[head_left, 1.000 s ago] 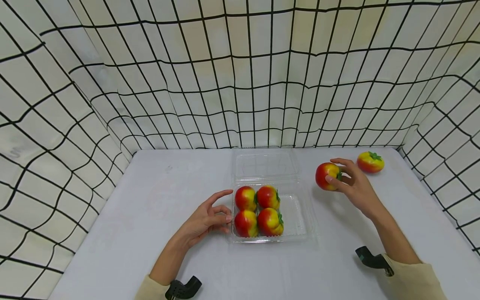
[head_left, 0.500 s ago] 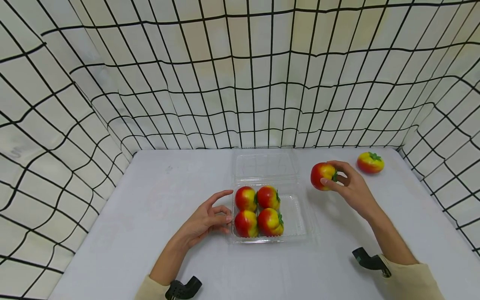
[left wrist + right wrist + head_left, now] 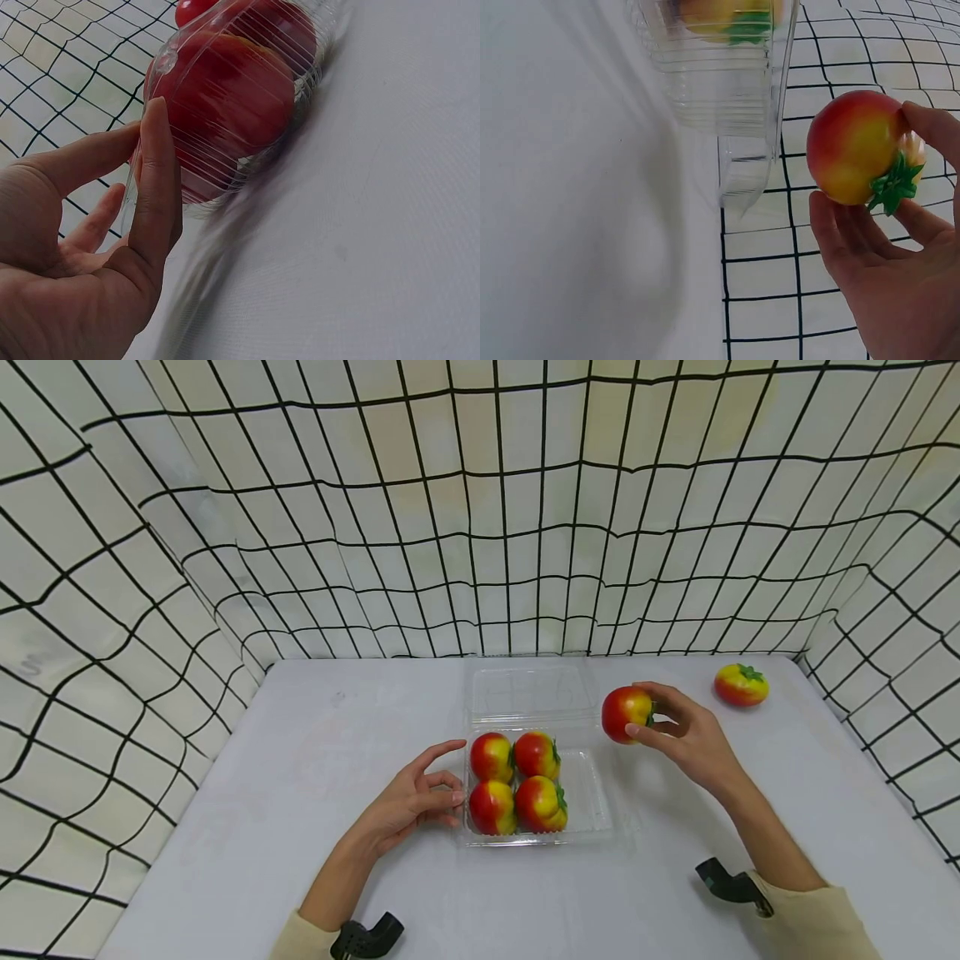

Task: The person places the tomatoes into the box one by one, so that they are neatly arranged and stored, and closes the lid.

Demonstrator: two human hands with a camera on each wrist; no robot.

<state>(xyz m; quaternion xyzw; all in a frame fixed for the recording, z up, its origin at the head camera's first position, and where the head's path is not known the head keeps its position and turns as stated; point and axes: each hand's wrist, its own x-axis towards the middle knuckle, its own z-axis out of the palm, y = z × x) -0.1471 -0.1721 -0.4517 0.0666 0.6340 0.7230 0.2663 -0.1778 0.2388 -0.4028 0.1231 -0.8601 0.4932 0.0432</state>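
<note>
A clear plastic clamshell box (image 3: 588, 793) lies with its lid (image 3: 532, 692) folded back, several red-and-yellow tomatoes (image 3: 492, 807) filling its left and middle. My left hand (image 3: 412, 797) is at the box's left side; in the left wrist view its thumb (image 3: 154, 172) and a finger pinch the rim. Above the table, right of the lid, my right hand (image 3: 686, 735) grips another tomato (image 3: 627, 714) between thumb and fingertips. From the right wrist its green leafy top (image 3: 895, 182) faces the palm, and the held tomato is apart from the box wall (image 3: 720, 97).
One more tomato (image 3: 741, 685) lies at the table's far right corner. White walls with black netting (image 3: 502, 527) stand behind and on both sides of the white table (image 3: 337, 718). Each sleeve carries a black wrist mount (image 3: 731, 885).
My right hand has carried its tomato leftward, closer to the box. The left hand and the box have stayed in place.
</note>
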